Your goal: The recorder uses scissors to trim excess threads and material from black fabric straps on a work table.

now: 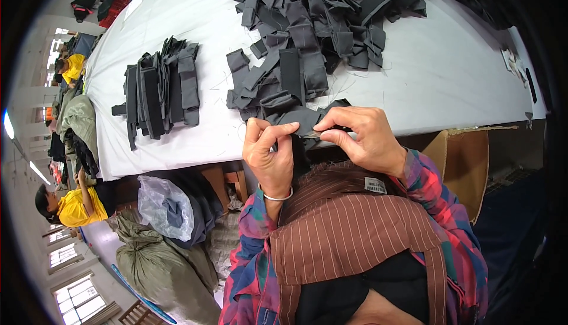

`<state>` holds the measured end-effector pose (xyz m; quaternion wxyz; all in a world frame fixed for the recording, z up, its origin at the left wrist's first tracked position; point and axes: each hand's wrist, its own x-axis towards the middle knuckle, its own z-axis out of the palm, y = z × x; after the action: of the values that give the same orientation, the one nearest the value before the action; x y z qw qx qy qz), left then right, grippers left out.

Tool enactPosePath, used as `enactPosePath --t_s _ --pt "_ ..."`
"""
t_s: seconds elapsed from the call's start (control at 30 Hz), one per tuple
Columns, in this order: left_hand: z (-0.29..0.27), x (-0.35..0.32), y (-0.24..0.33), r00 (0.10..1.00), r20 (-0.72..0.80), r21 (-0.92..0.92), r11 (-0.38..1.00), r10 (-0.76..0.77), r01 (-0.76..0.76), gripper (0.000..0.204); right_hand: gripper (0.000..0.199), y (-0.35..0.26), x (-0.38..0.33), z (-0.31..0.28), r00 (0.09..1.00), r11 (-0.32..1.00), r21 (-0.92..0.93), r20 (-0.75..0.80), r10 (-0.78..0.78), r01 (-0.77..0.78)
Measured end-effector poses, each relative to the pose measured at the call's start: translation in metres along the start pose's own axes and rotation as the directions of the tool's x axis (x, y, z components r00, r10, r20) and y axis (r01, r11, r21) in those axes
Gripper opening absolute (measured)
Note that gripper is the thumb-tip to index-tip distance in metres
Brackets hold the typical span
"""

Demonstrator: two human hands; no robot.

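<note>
At the table's near edge, my left hand (269,150) is closed, with thumb and index finger pinching a dark grey fabric strip (300,118). My right hand (367,138) meets it from the other side, also closed. Between its thumb and fingertips a small, thin, shiny metal tool (312,136) shows at the strip's edge; most of it is hidden by the fingers. Just beyond both hands spreads a loose heap of dark grey fabric strips (290,67). Farther left, several similar strips lie side by side in a neater stack (160,91).
A white-covered table (213,141) carries the strips, with loose threads scattered over it. Under its right edge stands an open cardboard box (467,165). To the left are a clear plastic bag (165,206), an olive sack (160,260) and people in yellow shirts (86,206).
</note>
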<state>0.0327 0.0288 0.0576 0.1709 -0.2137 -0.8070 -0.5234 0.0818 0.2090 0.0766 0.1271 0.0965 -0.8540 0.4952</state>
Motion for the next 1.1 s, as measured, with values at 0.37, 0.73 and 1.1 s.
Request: enactPosePath --t_s 0.37,0.73,1.1 --pt "0.001 -0.003 -0.009 0.813 0.324 -0.678 0.48 -0.485 0.556 0.023 0.019 0.012 0.0 0.003 0.988 0.907 0.41 -0.07 0.137 -0.097" --pt "-0.007 -0.033 -0.028 0.58 0.74 -0.629 -0.043 -0.341 0.776 0.031 0.008 0.044 0.001 0.026 0.96 0.836 0.481 0.044 0.276 -0.262" --pt "-0.014 0.0 0.019 0.489 0.823 -0.435 0.233 -0.288 0.87 0.058 0.008 0.027 0.026 0.01 0.948 0.756 0.612 -0.028 0.316 -0.234"
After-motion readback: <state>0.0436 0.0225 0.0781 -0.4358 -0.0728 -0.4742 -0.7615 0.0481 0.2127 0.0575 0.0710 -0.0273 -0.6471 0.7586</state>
